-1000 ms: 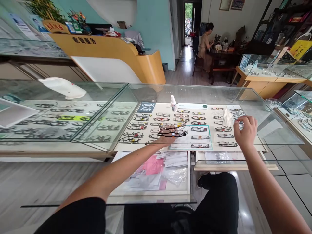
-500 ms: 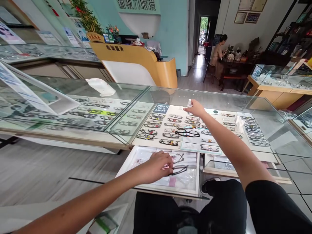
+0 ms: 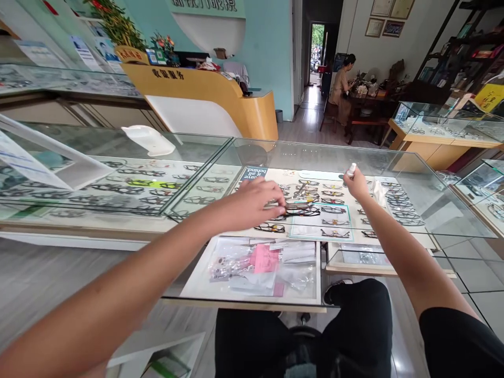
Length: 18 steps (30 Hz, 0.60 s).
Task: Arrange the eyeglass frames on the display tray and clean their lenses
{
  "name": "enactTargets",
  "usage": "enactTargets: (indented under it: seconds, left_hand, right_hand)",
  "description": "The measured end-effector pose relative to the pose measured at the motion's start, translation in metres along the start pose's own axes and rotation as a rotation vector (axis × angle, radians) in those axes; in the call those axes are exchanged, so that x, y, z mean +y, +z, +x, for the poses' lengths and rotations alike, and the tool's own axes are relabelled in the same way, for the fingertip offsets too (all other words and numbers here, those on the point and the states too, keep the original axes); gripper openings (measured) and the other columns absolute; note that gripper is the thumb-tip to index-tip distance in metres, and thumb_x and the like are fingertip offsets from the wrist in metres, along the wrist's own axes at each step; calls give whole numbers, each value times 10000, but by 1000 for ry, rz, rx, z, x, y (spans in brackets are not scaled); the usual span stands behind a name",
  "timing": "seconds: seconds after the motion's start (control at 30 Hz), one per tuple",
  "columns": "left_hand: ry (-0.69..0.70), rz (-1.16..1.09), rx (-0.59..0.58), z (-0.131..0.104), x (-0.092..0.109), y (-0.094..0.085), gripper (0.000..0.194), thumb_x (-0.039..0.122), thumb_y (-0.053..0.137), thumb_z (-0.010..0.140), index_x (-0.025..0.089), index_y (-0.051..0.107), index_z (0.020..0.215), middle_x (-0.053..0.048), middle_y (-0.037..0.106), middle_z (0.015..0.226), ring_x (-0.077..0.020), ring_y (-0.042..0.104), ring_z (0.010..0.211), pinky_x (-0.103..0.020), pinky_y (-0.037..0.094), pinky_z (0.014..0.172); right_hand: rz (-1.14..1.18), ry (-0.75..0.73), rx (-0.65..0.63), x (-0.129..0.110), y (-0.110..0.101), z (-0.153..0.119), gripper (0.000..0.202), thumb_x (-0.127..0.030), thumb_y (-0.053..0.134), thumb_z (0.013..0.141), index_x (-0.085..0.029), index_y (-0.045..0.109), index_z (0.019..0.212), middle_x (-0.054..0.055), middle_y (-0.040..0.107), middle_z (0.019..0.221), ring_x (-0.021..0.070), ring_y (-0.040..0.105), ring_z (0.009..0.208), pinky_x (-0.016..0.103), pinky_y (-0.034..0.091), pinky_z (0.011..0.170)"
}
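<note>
My left hand (image 3: 258,202) is over the front of the glass display case, its fingers pinched on eyeglasses (image 3: 291,206) with thin temples. Dark-framed glasses (image 3: 309,211) show right beside these fingertips; how many pairs are gripped I cannot tell. Farther right, my right hand (image 3: 356,184) is closed around a small bottle with a white top (image 3: 352,169), above the case. Most of the bottle is hidden by the fingers. Below my left hand, an open drawer (image 3: 192,283) holds clear plastic bags and a pink slip (image 3: 264,259).
Rows of eyeglasses (image 3: 334,210) lie inside the display case. A crumpled white tissue (image 3: 379,193) is right of my right hand. A white tray-like piece (image 3: 147,139) and a white sign stand (image 3: 79,173) stand on the left case. Another person (image 3: 340,86) sits at the far table.
My left hand has risen from the drawer to above the case, carrying eyeglasses out. My right hand has moved right with the bottle. The view has shifted slightly.
</note>
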<state>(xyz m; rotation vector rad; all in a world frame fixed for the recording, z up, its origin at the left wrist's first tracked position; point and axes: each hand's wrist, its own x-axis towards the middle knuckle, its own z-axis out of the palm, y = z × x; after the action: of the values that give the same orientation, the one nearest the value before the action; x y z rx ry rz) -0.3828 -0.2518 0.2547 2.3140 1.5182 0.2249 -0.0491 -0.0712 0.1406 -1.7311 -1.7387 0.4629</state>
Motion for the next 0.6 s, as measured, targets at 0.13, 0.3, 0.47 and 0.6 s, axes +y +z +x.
enactTargets:
  seconds: [0.13, 0.3, 0.47, 0.6]
  left_hand:
    - [-3, 170, 18, 75, -8, -1, 281, 388, 531, 987, 243, 768, 944, -88, 693, 1155, -355, 535, 1237, -559, 374, 1127]
    - [-9, 259, -32, 137, -29, 21, 279, 393, 564, 989, 239, 797, 971, -111, 704, 1177, -353, 534, 1248, -530, 378, 1125]
    - [2, 274, -68, 160, -45, 51, 303, 385, 553, 980, 237, 813, 1022, -139, 727, 1192, -376, 544, 1273, -554, 388, 1132]
    - [-2, 270, -81, 167, -50, 64, 298, 401, 569, 976, 236, 815, 1001, -150, 733, 1206, -386, 552, 1288, -543, 411, 1110]
  right_hand:
    - [25, 61, 102, 42, -34, -25, 152, -330, 550, 923, -248, 542, 1050, 46, 668, 878, 237, 592, 776, 398, 485, 810]
    - [50, 59, 127, 63, -50, -42, 189, -395, 561, 937, -253, 542, 1060, 31, 656, 852, 237, 577, 785, 395, 460, 805]
    - [-44, 84, 170, 62, -47, -43, 181, -421, 536, 954, -267, 516, 1046, 33, 610, 791, 263, 540, 728, 409, 444, 755]
    - [-61, 63, 167, 63, -45, -42, 190, -449, 509, 960, -274, 502, 1035, 40, 597, 781, 286, 553, 731, 417, 448, 733]
